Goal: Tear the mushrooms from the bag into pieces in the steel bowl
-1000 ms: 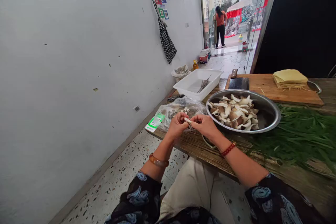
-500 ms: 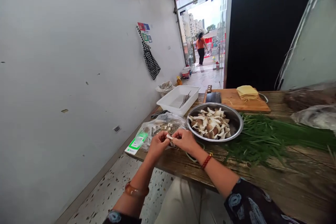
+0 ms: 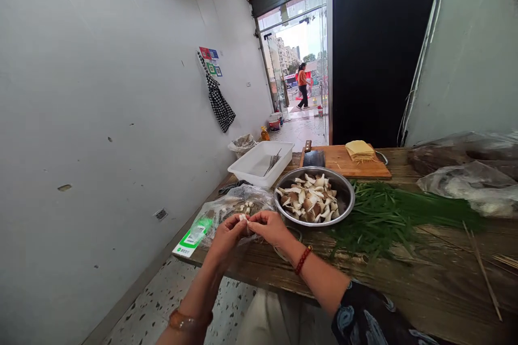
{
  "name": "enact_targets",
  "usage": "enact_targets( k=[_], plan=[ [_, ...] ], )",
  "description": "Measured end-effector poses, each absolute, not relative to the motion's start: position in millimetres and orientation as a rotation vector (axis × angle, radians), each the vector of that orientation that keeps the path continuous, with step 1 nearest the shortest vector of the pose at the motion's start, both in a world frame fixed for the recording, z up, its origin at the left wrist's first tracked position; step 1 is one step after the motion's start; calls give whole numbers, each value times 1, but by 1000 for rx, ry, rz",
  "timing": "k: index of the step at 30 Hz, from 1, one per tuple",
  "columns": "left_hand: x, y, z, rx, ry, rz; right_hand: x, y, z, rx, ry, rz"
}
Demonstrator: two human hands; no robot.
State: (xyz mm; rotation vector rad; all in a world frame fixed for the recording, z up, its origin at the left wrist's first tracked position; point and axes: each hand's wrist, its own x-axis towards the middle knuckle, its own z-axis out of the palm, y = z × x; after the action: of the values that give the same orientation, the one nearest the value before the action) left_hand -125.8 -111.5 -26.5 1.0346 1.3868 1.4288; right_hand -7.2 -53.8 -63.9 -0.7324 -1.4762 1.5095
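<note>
Close together over the plastic bag [image 3: 216,206] at the table's near edge are my left hand [image 3: 227,238] and my right hand [image 3: 272,230]. Both are closed on one small whitish mushroom piece [image 3: 243,218], pinched between fingertips. Behind them, small mushroom bits [image 3: 247,207] lie on the bag. A steel bowl [image 3: 348,207] stands just beyond my right hand, heaped with torn mushroom pieces [image 3: 309,198]. A green and white card [image 3: 190,238] lies left of my left hand, partly under the bag.
Behind the bowl, a cutting board [image 3: 335,159] bears a cleaver [image 3: 313,158] and stacked yellowish sheets [image 3: 360,150]. A white tray [image 3: 246,168] holds thin sticks. Long green leaves [image 3: 388,210] spread rightward. Thin sticks [image 3: 483,272] lie at right. A person [image 3: 302,85] walks outside the doorway.
My view has shifted, so the table sits further left and lower. Both hands still pinch the mushroom piece, which now points more upward. The person outside has turned and stepped sideways.
</note>
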Motion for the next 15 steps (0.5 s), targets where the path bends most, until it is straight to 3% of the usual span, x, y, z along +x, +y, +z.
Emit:
enact_targets(
  k=[7,15],
  plan=[
    [-120,-85,3,1111,1457,1666,-16,-51,-77,-776,-1403,1600],
    [-34,-21,23,1348,1213,1402,-10,-50,-83,-750,-1486,1606]
  ],
)
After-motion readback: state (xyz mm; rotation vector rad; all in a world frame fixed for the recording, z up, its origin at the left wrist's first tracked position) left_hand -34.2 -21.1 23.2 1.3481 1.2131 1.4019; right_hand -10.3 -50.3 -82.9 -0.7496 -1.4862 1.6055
